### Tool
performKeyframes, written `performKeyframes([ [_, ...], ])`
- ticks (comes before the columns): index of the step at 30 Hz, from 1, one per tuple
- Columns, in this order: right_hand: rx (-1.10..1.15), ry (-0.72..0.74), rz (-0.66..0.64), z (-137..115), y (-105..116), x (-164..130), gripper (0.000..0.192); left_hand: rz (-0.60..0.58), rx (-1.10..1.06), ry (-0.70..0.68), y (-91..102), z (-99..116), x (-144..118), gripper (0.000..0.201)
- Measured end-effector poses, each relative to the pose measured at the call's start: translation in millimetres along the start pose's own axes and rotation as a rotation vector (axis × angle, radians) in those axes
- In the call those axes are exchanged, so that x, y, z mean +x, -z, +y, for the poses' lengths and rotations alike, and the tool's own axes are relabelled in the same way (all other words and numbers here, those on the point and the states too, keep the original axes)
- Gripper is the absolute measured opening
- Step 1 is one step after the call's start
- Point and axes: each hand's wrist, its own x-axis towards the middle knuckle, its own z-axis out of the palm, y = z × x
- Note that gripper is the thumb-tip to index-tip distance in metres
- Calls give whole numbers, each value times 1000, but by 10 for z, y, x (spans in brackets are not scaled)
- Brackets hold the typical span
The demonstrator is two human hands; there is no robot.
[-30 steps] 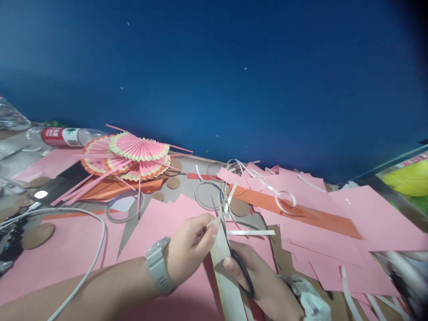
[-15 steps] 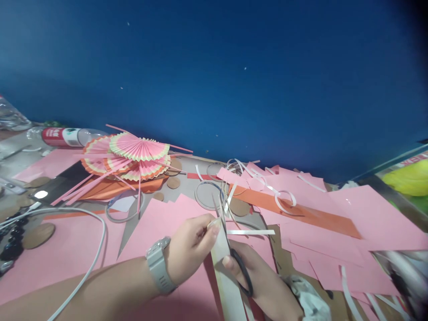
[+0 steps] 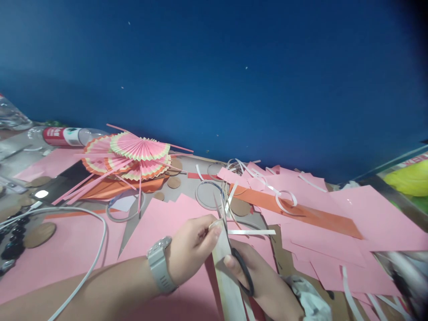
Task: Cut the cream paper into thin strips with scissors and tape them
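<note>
My left hand [image 3: 190, 247], with a grey watch on the wrist, pinches the top of a long pale paper strip [image 3: 227, 281] that runs toward the bottom edge. My right hand [image 3: 264, 281] grips black-handled scissors [image 3: 234, 249], the blades pointing up and away along the strip's right side. Both hands sit low in the middle of the view over pink paper sheets [image 3: 160, 218]. A crumpled tissue [image 3: 310, 298] lies against my right wrist.
Folded pink paper fans [image 3: 133, 154] lie at the back left near a lying bottle [image 3: 67, 136]. A white cable [image 3: 96, 249], a phone [image 3: 53, 187], brown card discs [image 3: 38, 234], an orange strip [image 3: 301, 211] and white paper curls [image 3: 284, 200] litter the table. A blue wall stands behind.
Hardly anything differs; my hands, the strip and the scissors stay in place, with only a tiny shift of the view.
</note>
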Motion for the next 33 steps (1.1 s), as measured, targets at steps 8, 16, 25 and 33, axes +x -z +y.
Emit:
performKeyframes([
  [8,22,-41,24,41,8,2,35,-86,-2,-31,-24,36,-41,30],
  [16,55,-17,20,36,17,7,36,-6,-192,37,-53,-19,-54,35],
  [25,69,11,41,70,15,-14,27,9,-423,92,-77,-77,-46,31],
  [33,60,-44,161,111,-20,-16,35,64,-445,129,15,-46,3,22],
])
